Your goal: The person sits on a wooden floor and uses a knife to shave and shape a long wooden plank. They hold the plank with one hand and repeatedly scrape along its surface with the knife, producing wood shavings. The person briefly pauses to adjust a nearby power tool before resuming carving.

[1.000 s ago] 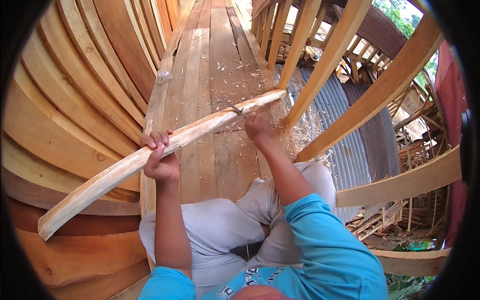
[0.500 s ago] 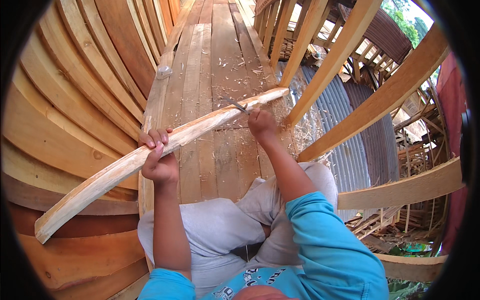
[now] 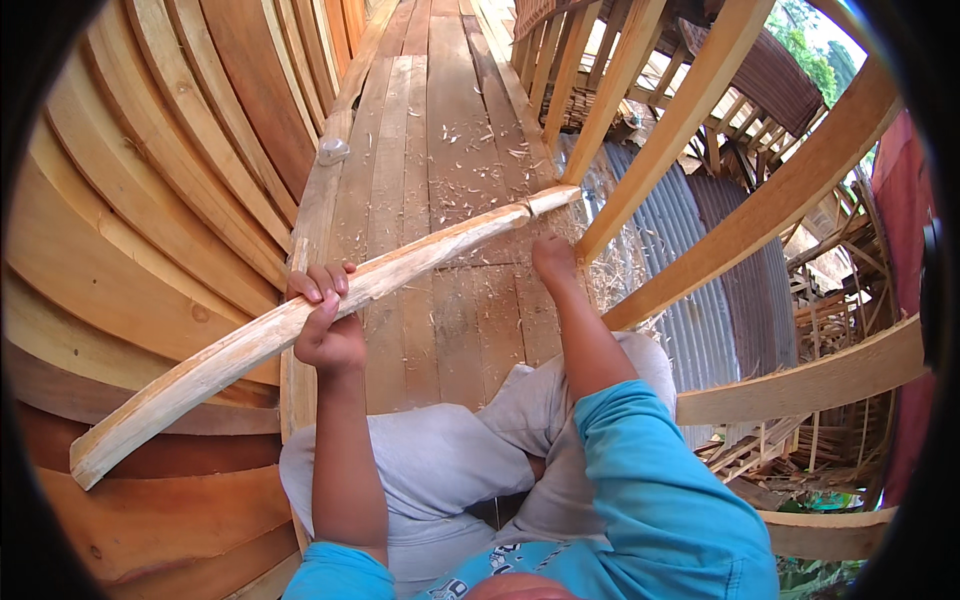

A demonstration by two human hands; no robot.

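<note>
While curled around the curved wooden rib (image 3: 330, 305), left hand (image 3: 325, 325) grips near mid-length, fingers (image 3: 322, 290) wrapped over the top edge and clamped on the wood. Long axis of rib running diagonally, from lower left near the stacked hull planks (image 3: 130, 200) up toward upper right, far end (image 3: 555, 198) pointing at the slanted frame timbers (image 3: 690, 110). Bowed gently upward along its length, pale and freshly shaved, near end (image 3: 90, 460) blunt and squared. Held above the plank deck (image 3: 440, 150), not lying on it. Right hand (image 3: 553, 262) placed just below the far part of the rib, seen from the back; fingers hidden beneath, so cannot tell whether apart or closed, nor whether touching the wood. Wood shavings (image 3: 500, 150) scattered over the deck beyond. Grey trousers (image 3: 440, 460) and blue sleeve (image 3: 660, 490) at lower edge. Corrugated metal sheet (image 3: 690, 270) visible through the frames on the right.
</note>
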